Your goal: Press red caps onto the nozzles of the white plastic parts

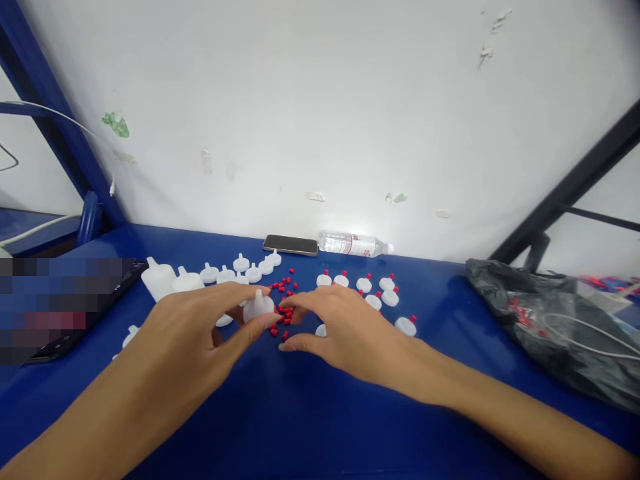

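Between the thumb and fingers of my left hand (200,333) is a white nozzle cap (259,307), its tip pointing up. My right hand (345,327) is just to the right, thumb and fingers apart, with nothing visible between them. Small red caps (286,313) lie scattered on the blue table (280,427) between and behind the hands. White nozzle caps without red tips (241,263) stand behind my left hand. Several white caps with red tips (364,285) stand behind and beside my right hand.
White bottles (159,279) are at the left, near a dark device (100,310). A phone (291,245) and a clear plastic bottle (353,244) lie along the wall. On the right is a black plastic bag (520,320) with red pieces inside.
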{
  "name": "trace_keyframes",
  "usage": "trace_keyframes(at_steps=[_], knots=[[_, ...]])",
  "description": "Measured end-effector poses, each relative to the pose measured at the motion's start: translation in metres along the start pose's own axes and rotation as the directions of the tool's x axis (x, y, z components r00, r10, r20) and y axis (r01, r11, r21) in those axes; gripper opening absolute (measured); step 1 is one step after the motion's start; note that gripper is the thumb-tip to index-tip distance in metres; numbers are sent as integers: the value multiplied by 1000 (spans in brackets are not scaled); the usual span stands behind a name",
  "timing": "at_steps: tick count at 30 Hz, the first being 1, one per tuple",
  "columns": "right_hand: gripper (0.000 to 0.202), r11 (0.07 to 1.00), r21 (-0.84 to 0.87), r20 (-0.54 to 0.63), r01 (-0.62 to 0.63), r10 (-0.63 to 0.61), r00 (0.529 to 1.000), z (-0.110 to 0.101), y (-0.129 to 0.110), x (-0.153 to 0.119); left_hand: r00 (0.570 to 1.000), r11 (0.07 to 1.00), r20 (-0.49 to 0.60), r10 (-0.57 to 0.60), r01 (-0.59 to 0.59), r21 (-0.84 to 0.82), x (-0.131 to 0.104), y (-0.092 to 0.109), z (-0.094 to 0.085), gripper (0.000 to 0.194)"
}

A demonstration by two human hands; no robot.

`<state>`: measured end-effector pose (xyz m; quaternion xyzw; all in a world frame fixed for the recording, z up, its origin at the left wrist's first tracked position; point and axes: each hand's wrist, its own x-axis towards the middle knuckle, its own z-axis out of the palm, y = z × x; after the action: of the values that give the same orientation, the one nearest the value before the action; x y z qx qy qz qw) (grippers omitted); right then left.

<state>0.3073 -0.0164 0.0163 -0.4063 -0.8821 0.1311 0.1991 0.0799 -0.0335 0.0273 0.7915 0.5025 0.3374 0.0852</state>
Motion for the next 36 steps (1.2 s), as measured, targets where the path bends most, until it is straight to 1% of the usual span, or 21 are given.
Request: trace_keyframes(at_steps=[2,3,6,9,11,13,15,17,18,20,21,23,25,26,30,32,34,36], knots=[[16,992,-118,73,47,-39,997,5,4,2,999,999,-30,-17,18,34,2,-2,-3,40],[13,983,-165,111,82,-64,992,9,6,3,999,998,-34,-27,29,56,2,-4,-3,41],[13,953,-262,180,152,-106,978,19,13,4,999,990,14,-42,40,134,-1,-13,-2,44],[12,936,-302,167,181,-135,977,28,19,2,994,986,95,-54,38,162,-6,-25,1,45],[11,927,-314,148,204,-164,975,30,22,2,992,988,117,-52,34,151,-8,-30,3,46],[11,934,-298,129,196,-164,978,28,23,2,991,989,123,-54,36,144,-7,-31,4,47],[12,969,-209,86,128,-112,990,21,20,3,989,988,137,-63,42,147,-5,-30,6,42],[9,1000,-15,21,13,-13,1000,10,15,5,987,987,146,-72,50,149,-4,-28,7,36],[6,994,105,-14,-36,38,999,4,12,5,986,987,145,-77,55,148,-3,-27,8,35],[8,936,340,-65,-90,119,991,-5,6,6,987,986,134,-88,68,150,-3,-26,8,36],[11,893,439,-77,-94,141,987,-8,4,6,987,986,133,-95,74,151,-4,-26,7,37],[17,807,585,-75,-84,157,985,-10,2,6,986,984,130,-106,86,154,-4,-25,6,38],[23,749,659,-67,-76,159,985,-9,3,7,986,985,129,-107,87,151,-4,-24,6,39],[24,741,668,-68,-71,155,986,-8,3,7,987,986,128,-102,83,146,-4,-24,6,40],[17,765,643,-87,-37,121,989,-4,3,6,998,992,62,-24,16,126,-8,-27,14,36],[17,743,668,-95,-23,116,989,-4,4,7,999,991,46,20,-26,128,-10,-28,19,31],[22,661,749,-59,-41,129,990,-5,5,9,997,991,33,70,-73,112,-11,-26,21,28],[31,520,845,58,-124,141,988,-7,8,10,992,990,-7,124,-123,64,-10,-21,19,27]])
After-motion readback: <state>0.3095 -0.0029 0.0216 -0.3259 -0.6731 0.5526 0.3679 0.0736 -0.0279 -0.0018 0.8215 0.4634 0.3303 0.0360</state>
